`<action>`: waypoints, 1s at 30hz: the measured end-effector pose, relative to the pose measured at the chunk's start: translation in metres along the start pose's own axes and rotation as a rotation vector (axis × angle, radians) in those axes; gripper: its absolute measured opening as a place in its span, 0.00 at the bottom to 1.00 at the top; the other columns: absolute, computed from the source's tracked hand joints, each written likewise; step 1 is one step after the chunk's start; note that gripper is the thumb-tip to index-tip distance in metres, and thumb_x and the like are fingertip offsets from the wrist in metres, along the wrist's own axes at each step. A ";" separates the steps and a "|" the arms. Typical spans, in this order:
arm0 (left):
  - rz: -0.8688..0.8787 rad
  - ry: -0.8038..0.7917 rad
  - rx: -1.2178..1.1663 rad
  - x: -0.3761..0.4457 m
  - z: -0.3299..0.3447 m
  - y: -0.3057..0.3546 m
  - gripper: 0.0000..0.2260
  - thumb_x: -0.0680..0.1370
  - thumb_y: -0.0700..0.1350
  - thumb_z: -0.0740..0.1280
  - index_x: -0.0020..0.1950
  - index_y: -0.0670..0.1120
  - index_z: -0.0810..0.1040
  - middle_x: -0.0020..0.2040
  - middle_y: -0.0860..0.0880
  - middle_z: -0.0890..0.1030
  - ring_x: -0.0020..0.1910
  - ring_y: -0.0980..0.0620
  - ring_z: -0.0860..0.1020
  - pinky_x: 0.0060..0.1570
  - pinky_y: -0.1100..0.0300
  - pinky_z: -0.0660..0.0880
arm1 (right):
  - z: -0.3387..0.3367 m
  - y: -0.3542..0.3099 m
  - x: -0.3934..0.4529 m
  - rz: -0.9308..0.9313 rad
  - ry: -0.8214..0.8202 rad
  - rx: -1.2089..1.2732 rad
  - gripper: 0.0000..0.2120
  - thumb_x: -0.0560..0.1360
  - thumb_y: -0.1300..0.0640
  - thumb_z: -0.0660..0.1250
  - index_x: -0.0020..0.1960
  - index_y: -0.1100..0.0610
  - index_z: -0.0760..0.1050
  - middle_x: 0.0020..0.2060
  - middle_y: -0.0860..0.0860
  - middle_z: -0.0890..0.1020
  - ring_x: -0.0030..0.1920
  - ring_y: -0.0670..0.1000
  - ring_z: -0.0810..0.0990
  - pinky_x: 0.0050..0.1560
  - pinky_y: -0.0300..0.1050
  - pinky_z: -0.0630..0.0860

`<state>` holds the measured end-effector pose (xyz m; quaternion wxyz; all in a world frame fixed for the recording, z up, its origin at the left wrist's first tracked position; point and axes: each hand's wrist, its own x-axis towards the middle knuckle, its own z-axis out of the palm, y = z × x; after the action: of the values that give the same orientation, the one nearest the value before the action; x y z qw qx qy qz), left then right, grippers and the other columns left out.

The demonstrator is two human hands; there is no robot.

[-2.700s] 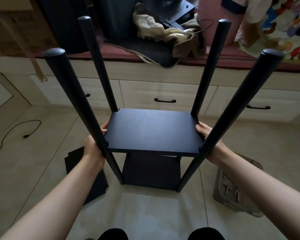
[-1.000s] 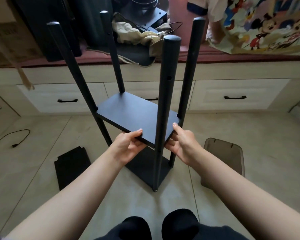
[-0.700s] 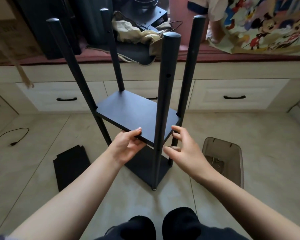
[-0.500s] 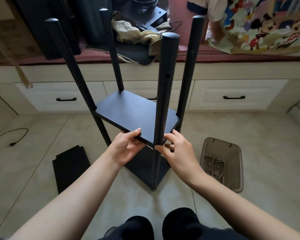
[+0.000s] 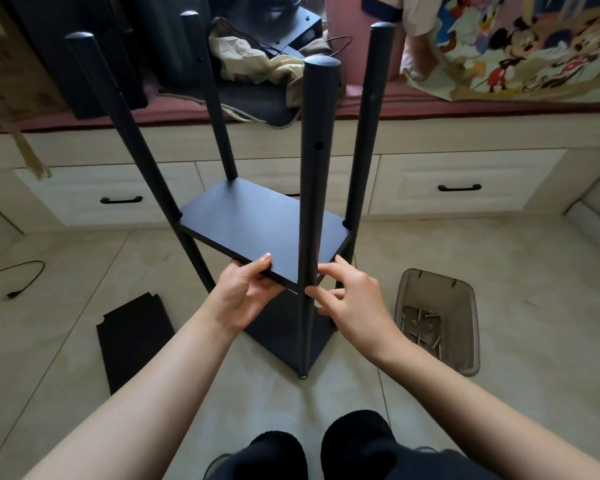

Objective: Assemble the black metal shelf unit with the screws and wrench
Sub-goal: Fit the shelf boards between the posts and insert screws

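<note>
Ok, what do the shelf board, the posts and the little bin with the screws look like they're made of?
Shelf board: flat, matte black, even coating with no grain; painted metal or coated board, can't tell. Posts: round black tubes with a drilled hole and soft sheen, likely painted metal. Bin: translucent grey-brown, thin-walled, probably plastic. Screws: pale, shiny, likely bare steel.

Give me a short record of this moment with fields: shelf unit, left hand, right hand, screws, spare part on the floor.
shelf unit: black shelf unit, upright on the tiled floor, four poles, two panels fitted
left hand: left hand grips the near edge of the upper panel
right hand: right hand at the near pole, fingers loosely curled at panel height
screws: screws lie in a clear tray, right of the unit
spare part: loose black panel flat on the floor, left
</note>
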<state>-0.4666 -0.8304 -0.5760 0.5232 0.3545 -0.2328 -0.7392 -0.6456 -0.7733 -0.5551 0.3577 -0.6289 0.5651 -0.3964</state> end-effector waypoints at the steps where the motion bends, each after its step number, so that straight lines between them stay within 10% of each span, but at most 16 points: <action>1: 0.005 -0.021 -0.008 0.000 0.000 0.000 0.19 0.78 0.36 0.64 0.69 0.40 0.71 0.57 0.40 0.84 0.56 0.39 0.84 0.45 0.47 0.82 | -0.005 0.004 0.001 0.007 -0.001 0.007 0.16 0.76 0.57 0.72 0.63 0.50 0.78 0.60 0.49 0.79 0.41 0.47 0.86 0.51 0.49 0.82; 7: 0.032 0.028 -0.019 0.003 -0.002 -0.005 0.17 0.76 0.37 0.66 0.66 0.43 0.75 0.55 0.43 0.85 0.56 0.41 0.84 0.45 0.48 0.83 | -0.054 0.064 0.003 0.159 0.045 -0.128 0.15 0.75 0.54 0.72 0.61 0.52 0.79 0.49 0.45 0.84 0.50 0.42 0.82 0.54 0.44 0.81; 16: 0.017 0.056 0.015 -0.001 0.006 -0.004 0.15 0.82 0.37 0.60 0.68 0.42 0.74 0.59 0.42 0.83 0.57 0.42 0.83 0.49 0.47 0.83 | -0.069 0.194 -0.004 0.603 -0.112 -0.479 0.24 0.79 0.46 0.65 0.67 0.62 0.74 0.61 0.59 0.80 0.62 0.58 0.78 0.59 0.47 0.74; 30: 0.002 0.135 0.020 -0.006 0.015 -0.004 0.17 0.83 0.38 0.60 0.72 0.41 0.71 0.70 0.38 0.76 0.65 0.40 0.79 0.52 0.46 0.82 | -0.032 0.215 -0.037 0.462 -0.201 -0.540 0.21 0.80 0.56 0.65 0.72 0.55 0.71 0.64 0.54 0.80 0.65 0.55 0.76 0.64 0.47 0.72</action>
<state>-0.4797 -0.8235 -0.5676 0.5348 0.4085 -0.2046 -0.7108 -0.7680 -0.7595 -0.7375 0.3127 -0.5923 0.7385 -0.0779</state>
